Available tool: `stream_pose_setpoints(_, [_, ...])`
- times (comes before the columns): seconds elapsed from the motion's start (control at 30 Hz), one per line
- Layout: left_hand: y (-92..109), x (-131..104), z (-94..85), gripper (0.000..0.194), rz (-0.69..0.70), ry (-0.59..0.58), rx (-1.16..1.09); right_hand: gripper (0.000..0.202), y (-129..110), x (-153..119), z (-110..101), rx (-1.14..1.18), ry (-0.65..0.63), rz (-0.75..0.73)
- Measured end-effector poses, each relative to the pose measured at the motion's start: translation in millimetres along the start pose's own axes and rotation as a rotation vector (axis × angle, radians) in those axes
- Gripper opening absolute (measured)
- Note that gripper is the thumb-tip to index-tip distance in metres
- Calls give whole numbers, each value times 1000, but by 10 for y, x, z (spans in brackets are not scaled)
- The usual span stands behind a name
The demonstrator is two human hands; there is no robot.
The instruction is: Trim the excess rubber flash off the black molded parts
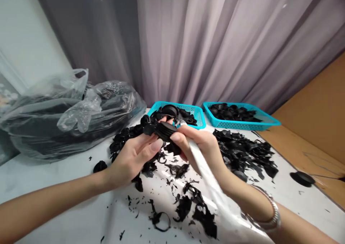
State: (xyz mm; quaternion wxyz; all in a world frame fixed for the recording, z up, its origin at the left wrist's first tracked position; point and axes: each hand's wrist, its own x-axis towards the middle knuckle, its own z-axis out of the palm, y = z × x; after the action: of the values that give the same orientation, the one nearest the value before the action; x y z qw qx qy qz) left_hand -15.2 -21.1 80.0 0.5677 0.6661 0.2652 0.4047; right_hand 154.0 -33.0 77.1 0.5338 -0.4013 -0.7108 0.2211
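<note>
Between my two hands is a black ribbed rubber piece point(165, 130), like a small bellows, held above the table. My left hand point(132, 157) grips its left end, thumb on the near side and fingers partly hidden behind. My right hand point(203, 147) pinches its right side with thumb and forefinger. A long white strip-like thing point(206, 174) runs from under my right hand down toward the lower right; its kind I cannot make out. Torn black rubber scraps point(179, 170) lie on the table below, and a loose black piece point(100, 166) lies beside my left forearm.
Behind my hands stands a turquoise basket point(201, 118) of black pieces; a second turquoise basket point(242, 124) is farther right. A black rubber heap point(245, 152) lies before it. At left sits a knotted clear plastic bag point(67, 118). A black disc point(302, 178) rests near the right edge.
</note>
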Motion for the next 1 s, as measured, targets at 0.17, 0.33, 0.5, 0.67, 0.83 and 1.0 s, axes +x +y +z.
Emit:
stream_pose_setpoints(0.17, [208,-133,-492,48,-368,-269,272,47,169,-5,36,2,-204,84])
stream_pose_setpoints(0.33, [413,-190,-655,33,-453,-434,609,42,445,-273,59,-58,-408,41])
stream_pose_setpoints(0.5, [269,49,-266,22,16,-534,866,35,451,-431,-73,-127,-524,-118])
stream_pose_setpoints(0.67, [-137,313,28,27,-25,-704,725,30,461,-629,-274,-244,-503,-135])
stream_pose_setpoints(0.83, [-328,380,147,32,-53,-773,737,30,590,-798,-386,-298,-482,-84])
stream_pose_setpoints(1.0, [-437,381,162,30,9,-735,775,33,643,-792,-354,-328,-486,-86])
